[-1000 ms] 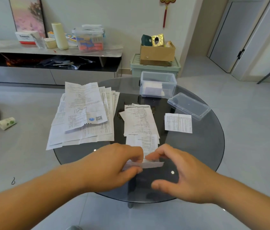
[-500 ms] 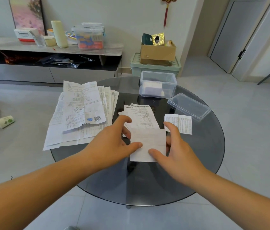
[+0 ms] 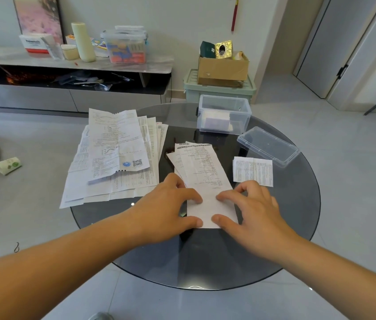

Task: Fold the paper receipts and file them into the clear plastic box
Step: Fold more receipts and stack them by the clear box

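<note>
Two hands are down on one receipt, and that is the change we note. A second ago they were lifting its near end off the table, and half a second ago the flap was swinging over. Now it lies blank side up on the rest of the slip. Our left hand and right hand grip nothing. Each presses thumb and forefinger onto the folded sheet from its own side, the other fingers loosely bent. We judge the fold made and the crease being set, so this slip is close to ready but not yet filed. It lies at the near middle of the table, its printed far part resting on the pile of narrow receipts. The clear plastic box stands at the far side, open, with something pale inside that we cannot make out. Its lid lies just to its right and nearer us. One folded receipt waits between our right hand and the lid. To the left spreads a bigger heap of large sheets. Nothing blocks the way to the box, though reaching over could drag the loose narrow pile, and most of the paper is not yet folded.
</note>
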Motion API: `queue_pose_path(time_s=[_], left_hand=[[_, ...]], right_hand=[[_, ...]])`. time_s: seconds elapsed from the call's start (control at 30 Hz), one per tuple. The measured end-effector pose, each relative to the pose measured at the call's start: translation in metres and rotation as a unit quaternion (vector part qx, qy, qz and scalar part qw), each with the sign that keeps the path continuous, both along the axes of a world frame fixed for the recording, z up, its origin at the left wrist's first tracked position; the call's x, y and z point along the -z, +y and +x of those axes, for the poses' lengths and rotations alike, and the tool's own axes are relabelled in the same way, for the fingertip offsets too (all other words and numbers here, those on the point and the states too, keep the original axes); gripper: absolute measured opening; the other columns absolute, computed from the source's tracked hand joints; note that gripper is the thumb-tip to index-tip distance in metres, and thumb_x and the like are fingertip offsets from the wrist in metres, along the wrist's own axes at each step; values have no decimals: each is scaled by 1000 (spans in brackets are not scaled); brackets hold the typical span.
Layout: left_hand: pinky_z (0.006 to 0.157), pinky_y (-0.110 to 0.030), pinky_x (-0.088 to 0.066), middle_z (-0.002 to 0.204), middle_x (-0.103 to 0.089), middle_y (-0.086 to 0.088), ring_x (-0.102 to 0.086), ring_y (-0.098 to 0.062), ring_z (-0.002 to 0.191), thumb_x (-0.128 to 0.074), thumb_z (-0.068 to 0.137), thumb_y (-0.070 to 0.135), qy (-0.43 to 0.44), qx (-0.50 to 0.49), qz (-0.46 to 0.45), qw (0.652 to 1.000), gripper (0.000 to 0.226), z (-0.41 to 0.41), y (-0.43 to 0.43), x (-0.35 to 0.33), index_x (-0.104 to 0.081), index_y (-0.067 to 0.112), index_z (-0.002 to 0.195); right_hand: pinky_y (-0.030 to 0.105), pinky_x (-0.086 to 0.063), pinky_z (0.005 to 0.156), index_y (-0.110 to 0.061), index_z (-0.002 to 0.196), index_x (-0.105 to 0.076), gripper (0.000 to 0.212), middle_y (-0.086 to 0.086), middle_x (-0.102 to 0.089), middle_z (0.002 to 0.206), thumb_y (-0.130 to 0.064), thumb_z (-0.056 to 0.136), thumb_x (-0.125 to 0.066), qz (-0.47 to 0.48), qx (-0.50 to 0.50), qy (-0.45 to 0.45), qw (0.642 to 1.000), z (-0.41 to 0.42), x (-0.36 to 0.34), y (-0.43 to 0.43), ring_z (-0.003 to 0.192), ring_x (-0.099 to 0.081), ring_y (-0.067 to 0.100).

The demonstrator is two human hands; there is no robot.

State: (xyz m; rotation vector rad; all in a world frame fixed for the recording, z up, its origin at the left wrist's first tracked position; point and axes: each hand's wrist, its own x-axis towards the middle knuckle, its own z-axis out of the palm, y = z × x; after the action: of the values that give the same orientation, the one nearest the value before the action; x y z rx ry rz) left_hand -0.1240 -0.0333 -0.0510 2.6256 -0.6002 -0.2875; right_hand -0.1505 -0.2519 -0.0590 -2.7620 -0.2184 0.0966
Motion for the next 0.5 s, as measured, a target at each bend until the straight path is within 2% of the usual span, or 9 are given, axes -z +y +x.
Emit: queue_pose_path(time_s=[0.13,0.3,0.43,0.5], left_hand=[[94,-19,-43,127,-32,12,-47,-8,107,-71,82,58,22,0,1,1000,56,2,0,-2,-52,45,134],[99,-24,-45,128,-30,12,-45,-10,111,-71,81,60,26,-9,1,1000,57,0,-3,-2,-51,46,131],[97,-23,-45,128,-30,10,-44,-11,111,-71,79,62,23,-15,5,1000,58,-1,-6,-2,-49,47,131],[100,-26,-46,129,-30,9,-43,-12,113,-70,80,63,19,-15,11,1000,59,-2,-6,-3,-48,47,132]], right_hand=[[28,-40,104,-41,125,-51,41,-13,-38,125,-48,88,-69,46,16,66,997,5,-14,-8,121,-38,10],[26,-54,87,-37,105,-61,29,-14,-59,112,-31,83,-79,219,95,56,970,7,-28,-8,102,-62,6],[40,-62,80,-30,102,-63,28,-6,-60,105,-21,82,-81,318,130,95,934,5,-26,1,91,-68,16],[36,-61,75,-30,101,-63,27,-4,-60,100,-22,83,-81,321,128,97,933,4,-22,3,87,-66,18]])
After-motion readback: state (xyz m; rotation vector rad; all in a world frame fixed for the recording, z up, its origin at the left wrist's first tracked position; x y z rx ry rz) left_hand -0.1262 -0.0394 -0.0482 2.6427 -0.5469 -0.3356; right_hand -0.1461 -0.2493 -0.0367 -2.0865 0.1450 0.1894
